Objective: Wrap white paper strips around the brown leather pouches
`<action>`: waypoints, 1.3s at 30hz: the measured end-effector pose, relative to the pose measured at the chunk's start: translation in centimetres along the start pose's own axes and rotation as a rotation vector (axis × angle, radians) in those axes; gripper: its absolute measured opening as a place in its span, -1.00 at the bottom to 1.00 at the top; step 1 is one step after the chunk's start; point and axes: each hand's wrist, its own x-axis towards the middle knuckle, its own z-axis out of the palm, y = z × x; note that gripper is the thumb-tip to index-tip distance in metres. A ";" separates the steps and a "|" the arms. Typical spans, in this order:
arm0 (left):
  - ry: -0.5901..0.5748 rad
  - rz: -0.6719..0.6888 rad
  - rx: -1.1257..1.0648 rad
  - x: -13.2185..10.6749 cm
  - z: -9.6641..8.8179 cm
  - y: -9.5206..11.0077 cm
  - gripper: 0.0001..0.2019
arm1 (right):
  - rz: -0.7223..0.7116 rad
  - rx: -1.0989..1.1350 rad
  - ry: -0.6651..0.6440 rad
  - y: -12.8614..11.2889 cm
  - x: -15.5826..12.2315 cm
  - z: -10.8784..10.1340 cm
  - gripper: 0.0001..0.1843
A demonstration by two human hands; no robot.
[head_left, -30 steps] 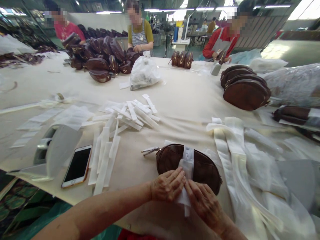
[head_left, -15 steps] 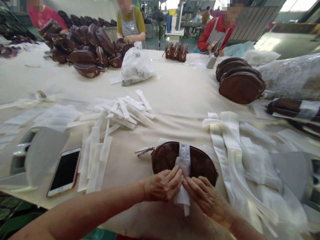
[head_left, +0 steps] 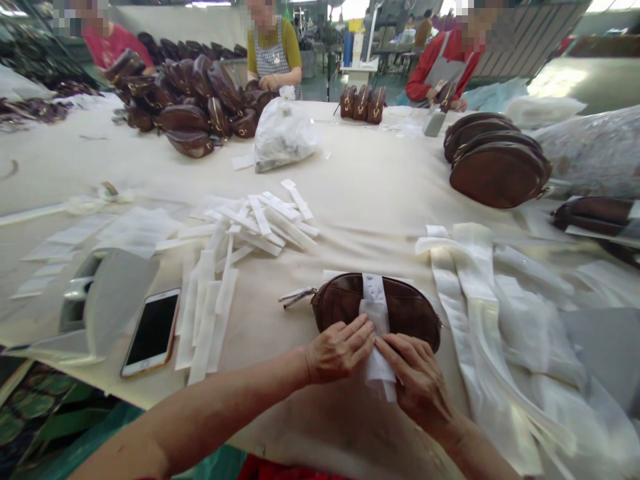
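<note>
Left hand (head_left: 341,352) and right hand (head_left: 419,379), loosely bent, grip unclear, touch a translucent strip (head_left: 379,315) across a leathery brown oval pouch (head_left: 407,308).

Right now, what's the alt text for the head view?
The left hand and right hand touch a white strip that runs across a brown bag on a pale table. A phone and loose strips lie to the left, white wrapping to the right. Other bags and several people are farther back.
</note>
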 end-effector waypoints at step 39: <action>-0.090 0.014 -0.197 -0.1 -1.0 -0.7 -0.67 | -0.065 -0.101 0.080 -0.7 -1.2 1.4 -0.66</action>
